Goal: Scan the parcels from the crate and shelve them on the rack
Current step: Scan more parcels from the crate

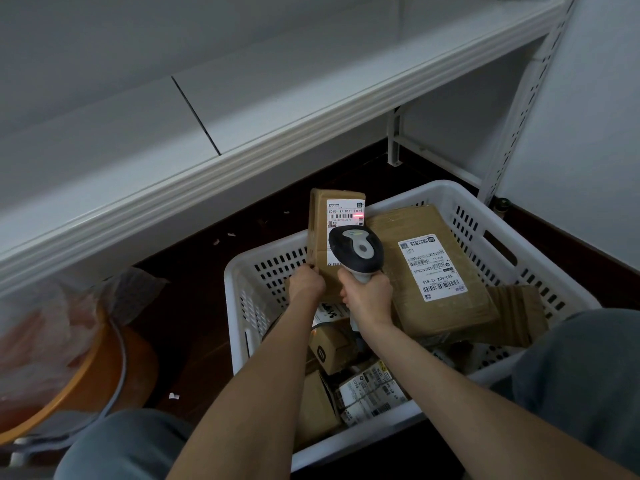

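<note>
You are in the scanning step. Your left hand [306,284] grips the lower edge of a tall brown cardboard parcel [318,230] and holds it upright over the far-left corner of the white perforated plastic crate [450,190]. Your right hand [367,296] is wrapped round the grip of the black-and-grey handheld barcode scanner [356,249]. The scanner's head sits just in front of the parcel's white shipping label [344,211], and a red glow falls at the label's right edge.

Next, I judge, you need to bring the beam squarely across the bars. After that, lift the parcel onto the white metal rack shelf [242,109] above and beyond the crate.

Count: one scanner, one crate and one parcel in hand. About six more brown parcels [433,271] lie in the crate, though its dim near end makes that number uncertain.
</note>
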`<state>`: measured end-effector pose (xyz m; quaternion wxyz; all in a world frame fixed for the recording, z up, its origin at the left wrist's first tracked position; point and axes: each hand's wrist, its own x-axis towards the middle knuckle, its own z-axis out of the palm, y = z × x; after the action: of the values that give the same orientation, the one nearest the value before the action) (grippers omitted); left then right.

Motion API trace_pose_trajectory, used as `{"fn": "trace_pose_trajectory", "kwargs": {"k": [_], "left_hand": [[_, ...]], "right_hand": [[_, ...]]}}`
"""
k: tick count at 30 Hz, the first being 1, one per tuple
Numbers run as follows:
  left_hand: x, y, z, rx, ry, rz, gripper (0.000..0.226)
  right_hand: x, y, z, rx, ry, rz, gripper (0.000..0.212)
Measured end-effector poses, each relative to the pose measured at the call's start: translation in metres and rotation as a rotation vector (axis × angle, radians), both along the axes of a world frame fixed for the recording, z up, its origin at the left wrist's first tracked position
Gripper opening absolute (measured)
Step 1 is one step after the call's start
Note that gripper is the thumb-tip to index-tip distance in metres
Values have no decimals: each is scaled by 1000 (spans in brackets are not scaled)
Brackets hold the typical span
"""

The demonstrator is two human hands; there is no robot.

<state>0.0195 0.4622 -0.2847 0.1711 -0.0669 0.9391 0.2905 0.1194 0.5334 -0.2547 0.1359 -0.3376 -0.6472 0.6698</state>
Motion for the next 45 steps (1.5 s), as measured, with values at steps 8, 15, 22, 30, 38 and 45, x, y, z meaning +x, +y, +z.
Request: {"fn": "trace_pose_trajectory", "kwargs": {"k": [8,15,22,30,38,45], "left_hand": [[-1,0,0,16,-5,-1,31],[0,0,0,4,-8,-9,31],[0,1,-2,28,-4,17,31],[2,2,0,24,-7,25,32],[4,1,5,37,3,13,31],[5,0,5,54,0,28,29]], "right_hand": [[1,-1,0,-3,-17,-5,20],[7,-2,1,-15,2,-7,18],[9,-2,1,-12,12,-12,19],[12,-3,3,-12,4,1,18],[11,-3,4,-8,-3,-7,18],[11,-4,5,6,-9,0,19]]}}
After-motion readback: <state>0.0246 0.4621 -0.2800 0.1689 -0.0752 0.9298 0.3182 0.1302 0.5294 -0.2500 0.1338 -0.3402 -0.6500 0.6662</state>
